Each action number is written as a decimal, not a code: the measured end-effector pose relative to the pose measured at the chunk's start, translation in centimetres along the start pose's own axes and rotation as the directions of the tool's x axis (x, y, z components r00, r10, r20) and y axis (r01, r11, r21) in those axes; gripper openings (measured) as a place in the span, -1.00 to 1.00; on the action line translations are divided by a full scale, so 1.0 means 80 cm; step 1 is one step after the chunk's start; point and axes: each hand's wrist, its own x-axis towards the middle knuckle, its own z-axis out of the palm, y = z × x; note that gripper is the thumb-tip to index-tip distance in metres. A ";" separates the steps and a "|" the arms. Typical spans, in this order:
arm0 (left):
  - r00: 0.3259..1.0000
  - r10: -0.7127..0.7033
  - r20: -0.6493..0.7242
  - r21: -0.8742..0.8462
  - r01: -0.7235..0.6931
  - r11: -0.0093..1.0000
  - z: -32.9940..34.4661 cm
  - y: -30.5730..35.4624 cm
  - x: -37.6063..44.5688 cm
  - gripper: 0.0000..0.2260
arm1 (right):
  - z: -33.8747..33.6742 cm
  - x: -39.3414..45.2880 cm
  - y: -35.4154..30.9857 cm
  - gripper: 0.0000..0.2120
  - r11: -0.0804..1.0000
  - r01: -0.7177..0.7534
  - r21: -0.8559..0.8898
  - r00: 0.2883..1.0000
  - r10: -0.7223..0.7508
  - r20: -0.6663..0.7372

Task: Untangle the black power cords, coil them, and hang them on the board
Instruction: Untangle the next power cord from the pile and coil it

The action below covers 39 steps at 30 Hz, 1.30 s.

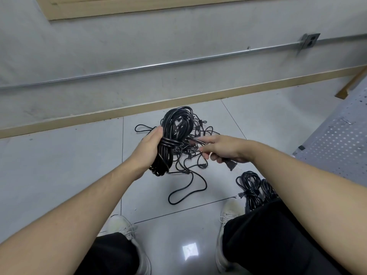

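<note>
My left hand grips a thick coil of black power cord, wrapped round its middle by a few turns. My right hand holds the cord's plug end in its curled lower fingers, with the index finger stretched toward the wrap. Below the coil a loose tangle of black cords lies on the tiled floor. Two finished coils lie on the floor by my right knee. A white perforated board leans at the right edge.
A grey wall with a metal conduit and an outlet box runs behind, above a beige baseboard. My two shoes and dark trouser legs fill the bottom of the view.
</note>
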 end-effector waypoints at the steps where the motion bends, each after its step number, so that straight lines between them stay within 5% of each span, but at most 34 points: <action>1: 0.999 -0.036 -0.034 0.012 0.036 0.999 -0.001 -0.001 0.003 -0.66 | 0.002 0.001 -0.002 -0.68 1.000 0.019 -0.007 1.000 -0.020 -0.011; 7: 0.974 -0.181 -0.139 0.039 0.188 0.981 -0.008 -0.017 0.016 -0.58 | 0.013 0.011 -0.014 -0.67 0.942 0.100 -0.320 0.978 -0.151 -0.141; 12: 0.946 -0.236 -0.222 -0.004 0.241 0.970 -0.018 -0.019 0.018 -0.49 | 0.014 -0.004 -0.029 -0.74 0.979 0.195 0.058 0.977 -0.189 -0.097; 15: 0.953 -0.230 -0.197 -0.074 0.219 0.973 -0.015 -0.018 0.015 -0.69 | 0.011 -0.013 -0.040 -0.69 0.943 0.244 0.225 0.969 -0.243 -0.036; 23: 0.950 -0.219 -0.221 -0.037 0.216 0.976 -0.013 -0.023 0.011 -0.84 | 0.019 -0.003 -0.040 -0.82 0.866 0.468 -0.176 0.863 -0.491 -0.118; 27: 0.952 -0.184 -0.246 0.018 0.194 0.981 -0.006 -0.022 0.012 -0.90 | 0.023 -0.006 -0.048 -0.94 0.884 0.465 -0.042 0.870 -0.465 -0.161; 31: 0.965 -0.157 -0.212 0.069 0.175 0.982 0.004 -0.018 0.010 -0.86 | 0.030 -0.009 -0.054 -0.85 0.906 0.423 0.024 0.903 -0.419 -0.096; 39: 0.948 -0.295 -0.123 -0.201 0.267 0.942 0.011 0.002 0.005 -0.86 | 0.018 -0.016 -0.061 -0.84 0.882 0.430 0.192 0.883 -0.367 -0.294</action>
